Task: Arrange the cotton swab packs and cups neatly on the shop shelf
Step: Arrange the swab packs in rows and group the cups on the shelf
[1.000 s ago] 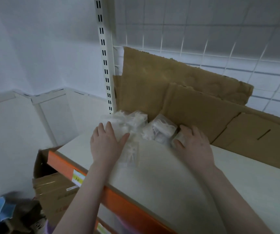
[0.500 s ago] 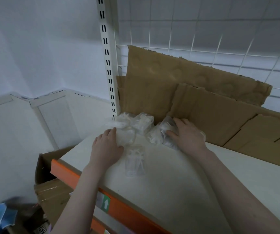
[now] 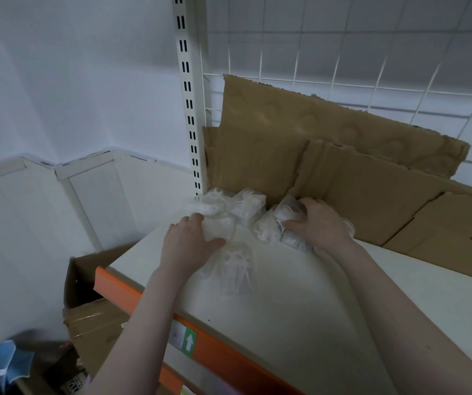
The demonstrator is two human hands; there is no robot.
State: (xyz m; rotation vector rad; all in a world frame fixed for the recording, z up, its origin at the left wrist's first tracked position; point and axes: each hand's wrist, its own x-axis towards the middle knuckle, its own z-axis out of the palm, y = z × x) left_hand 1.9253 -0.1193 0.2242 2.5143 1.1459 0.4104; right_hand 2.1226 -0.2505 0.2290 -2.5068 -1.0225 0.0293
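Several clear packs of white cotton swabs (image 3: 247,205) are bunched in the back left corner of the white shelf (image 3: 300,309). My left hand (image 3: 190,240) lies on one clear pack (image 3: 220,223), fingers spread over it. My right hand (image 3: 319,223) grips another pack (image 3: 287,210) at the right of the bunch, fingers curled over its top. One flat clear pack (image 3: 236,270) lies alone on the shelf just in front of my left hand. No cups are visible.
Brown cardboard sheets (image 3: 343,172) lean against the wire grid back (image 3: 371,52). A slotted white upright (image 3: 187,95) stands at the shelf's left corner. The shelf's front edge is orange (image 3: 155,303). Below left stands an open cardboard box (image 3: 92,317).
Both hands have pushed the packs back toward the corner. My right hand moved left and forward onto a pack. The flat pack stays behind in front of my left hand.
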